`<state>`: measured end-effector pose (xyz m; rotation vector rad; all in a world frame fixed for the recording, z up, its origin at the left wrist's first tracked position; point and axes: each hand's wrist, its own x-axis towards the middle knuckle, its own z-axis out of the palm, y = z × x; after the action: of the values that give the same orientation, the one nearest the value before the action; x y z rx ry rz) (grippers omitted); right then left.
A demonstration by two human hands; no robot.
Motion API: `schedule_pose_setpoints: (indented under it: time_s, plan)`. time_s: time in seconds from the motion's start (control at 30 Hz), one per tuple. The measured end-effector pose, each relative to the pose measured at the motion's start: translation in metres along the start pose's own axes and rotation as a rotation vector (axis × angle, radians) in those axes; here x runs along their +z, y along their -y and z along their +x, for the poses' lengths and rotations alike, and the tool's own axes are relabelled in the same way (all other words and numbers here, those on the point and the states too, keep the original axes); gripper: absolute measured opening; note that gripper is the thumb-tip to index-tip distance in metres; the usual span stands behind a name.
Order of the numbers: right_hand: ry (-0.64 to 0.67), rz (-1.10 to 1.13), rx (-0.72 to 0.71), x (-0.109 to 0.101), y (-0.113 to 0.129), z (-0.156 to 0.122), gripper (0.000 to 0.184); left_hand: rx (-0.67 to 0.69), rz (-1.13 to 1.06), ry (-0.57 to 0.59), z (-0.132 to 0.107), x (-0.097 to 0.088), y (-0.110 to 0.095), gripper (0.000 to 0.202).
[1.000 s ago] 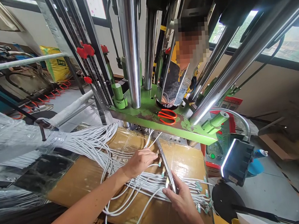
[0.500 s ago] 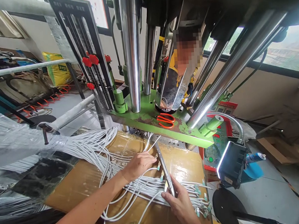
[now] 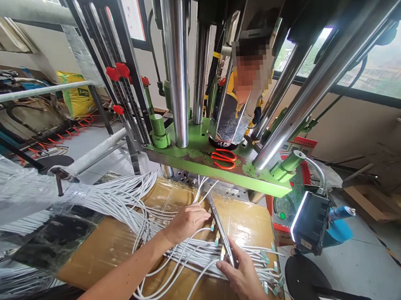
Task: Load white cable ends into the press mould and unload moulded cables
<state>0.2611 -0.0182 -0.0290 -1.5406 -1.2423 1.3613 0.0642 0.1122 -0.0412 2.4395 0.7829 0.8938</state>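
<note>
My left hand (image 3: 186, 222) rests on a spread of white cables (image 3: 129, 204), its fingertips touching cable ends beside the far end of a thin metal bar (image 3: 221, 230). My right hand (image 3: 240, 274) grips the near end of that bar, thumb on top. The bar lies across cables with small green-tipped connectors (image 3: 274, 267), on a brown tape-covered board (image 3: 111, 246).
A green press plate (image 3: 201, 161) with chrome columns (image 3: 176, 65) overhangs the board; orange scissors (image 3: 223, 158) lie on it. A lit work lamp (image 3: 310, 220) on a flexible neck sits at right. Another person stands behind the machine. Plastic-wrapped cable bundles (image 3: 16, 188) lie left.
Both hands stay on the bar and cables with barely any shift. The camera view has tilted slightly.
</note>
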Motion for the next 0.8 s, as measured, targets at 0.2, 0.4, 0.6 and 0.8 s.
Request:
schedule_pose_setpoints:
  time_s: [0.2, 0.4, 0.6, 0.8]
  plan:
    - [-0.065, -0.640, -0.074, -0.028, -0.003, -0.001, 0.063, -0.001, 0.087, 0.232, 0.028, -0.013, -0.004, 0.049]
    - [-0.276, -0.852, -0.439, -0.051, 0.056, 0.092, 0.029, -0.111, 0.165, 0.119, 0.043, -0.007, -0.003, 0.042]
    - [-0.362, -0.707, -0.557, -0.019, 0.111, 0.217, 0.040, -0.439, 0.428, -0.328, 0.045, 0.027, 0.032, 0.070]
    - [-0.321, -0.591, -0.576, -0.003, 0.092, 0.203, 0.038, -0.349, 0.382, -0.364, 0.034, 0.036, 0.047, 0.059]
